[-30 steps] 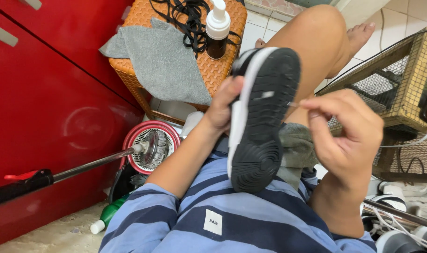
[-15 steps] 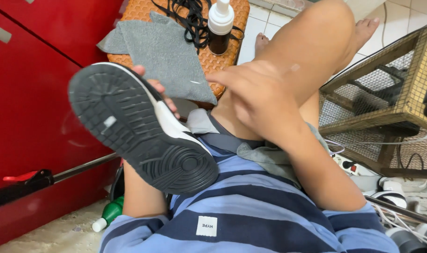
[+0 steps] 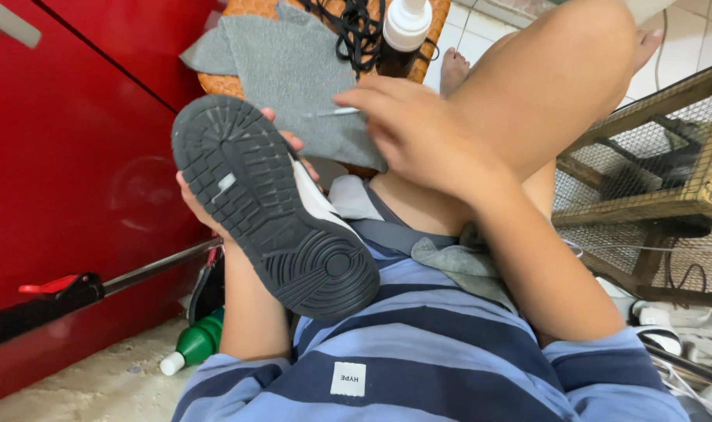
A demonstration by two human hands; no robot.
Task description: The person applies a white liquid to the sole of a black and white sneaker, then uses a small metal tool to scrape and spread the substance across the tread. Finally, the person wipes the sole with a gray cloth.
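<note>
Shirt: blue striped shirt point(image 3: 418, 367) fills the bottom of the frame, nearest the camera.
Bottle on floor: green bottle point(image 3: 196, 344) with a white cap, lower left, beside the left forearm.
Shoe: black-soled shoe point(image 3: 270, 207), left of centre, sole turned up toward the camera, white upper showing at its right edge.
Sole state: tread looks mostly dark and clean; one pale fleck sits in a groove near the upper left part of the sole.
Left hand: left hand point(image 3: 207, 205) is behind the shoe, fingers wrapped round it and holding it up; fingertips show past the top edge.
Right hand: right hand point(image 3: 418, 133), centre, pinches a thin pale stick-like tool point(image 3: 332, 112), tip pointing left, just above the shoe and not touching the sole.
Progress (judgement): picking debris from the tread seems partly done; the pale fleck is left, the tool is off the sole.
Lap: grey cloth point(image 3: 461, 262) lies crumpled under the right wrist.
Far: wicker stool point(image 3: 223, 84), top centre, carries a grey felt sheet point(image 3: 301, 74), black laces point(image 3: 356, 31) and a white-capped bottle point(image 3: 406, 23).
Sides: red cabinet point(image 3: 67, 156) left; wire cage point(image 3: 653, 156) right.
</note>
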